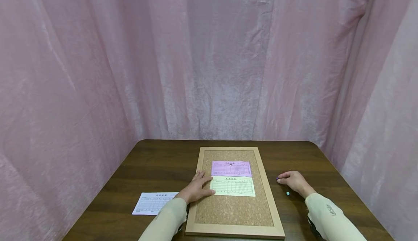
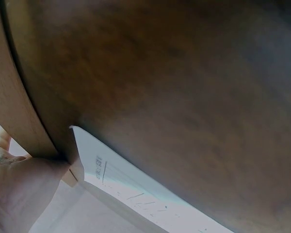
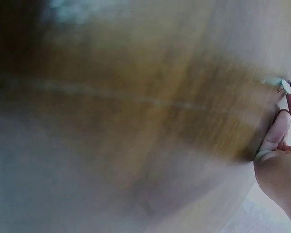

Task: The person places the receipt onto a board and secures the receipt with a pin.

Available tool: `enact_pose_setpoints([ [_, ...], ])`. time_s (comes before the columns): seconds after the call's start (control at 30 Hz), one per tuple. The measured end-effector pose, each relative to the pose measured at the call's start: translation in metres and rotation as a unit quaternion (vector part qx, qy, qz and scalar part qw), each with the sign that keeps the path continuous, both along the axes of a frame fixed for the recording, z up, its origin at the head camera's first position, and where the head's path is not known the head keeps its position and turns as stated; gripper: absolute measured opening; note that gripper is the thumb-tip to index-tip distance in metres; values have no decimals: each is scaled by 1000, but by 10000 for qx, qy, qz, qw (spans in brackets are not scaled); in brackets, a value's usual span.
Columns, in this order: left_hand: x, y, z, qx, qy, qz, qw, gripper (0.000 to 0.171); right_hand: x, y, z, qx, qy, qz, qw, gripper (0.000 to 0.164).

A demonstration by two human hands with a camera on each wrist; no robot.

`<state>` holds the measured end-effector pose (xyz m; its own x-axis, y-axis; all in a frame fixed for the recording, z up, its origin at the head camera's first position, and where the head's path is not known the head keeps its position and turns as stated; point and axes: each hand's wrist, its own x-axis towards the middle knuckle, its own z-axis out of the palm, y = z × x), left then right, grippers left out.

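A wood-framed corkboard (image 1: 233,213) lies on the table. On it are a purple printed slip (image 1: 231,170), with a small dark tack (image 1: 230,164) near its top edge, and a pale green slip (image 1: 233,187) just below. My left hand (image 1: 195,190) rests over the board's left side, fingers spread, with fingertips and thumb at the green slip's left edge. To the right of the board, my right hand (image 1: 295,182) pinches a small purple thumbtack (image 1: 277,178) low over the table. A pale green thumbtack (image 3: 285,86), its pin showing, lies close beside these fingers.
A white printed slip (image 1: 151,203) lies left of the board, partly hidden by my left forearm. The dark wooden table (image 1: 163,161) has rounded far corners. Pink curtains (image 1: 225,70) hang behind it and at both sides.
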<state>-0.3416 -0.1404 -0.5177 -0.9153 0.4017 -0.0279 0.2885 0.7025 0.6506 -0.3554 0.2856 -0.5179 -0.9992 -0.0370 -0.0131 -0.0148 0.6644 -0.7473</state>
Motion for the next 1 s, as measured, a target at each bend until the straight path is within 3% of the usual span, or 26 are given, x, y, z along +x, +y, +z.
enact_pose_setpoints([
  [0.3, -1, -1, -1, -21, -41, 28, 10000, 65, 0, -3, -2, 75, 230, -27, 9997, 24],
  [1.0, 1, 1, 1, 2, -121, 93, 9999, 64, -2, -6, 0, 292, 160, -215, 9992, 27],
])
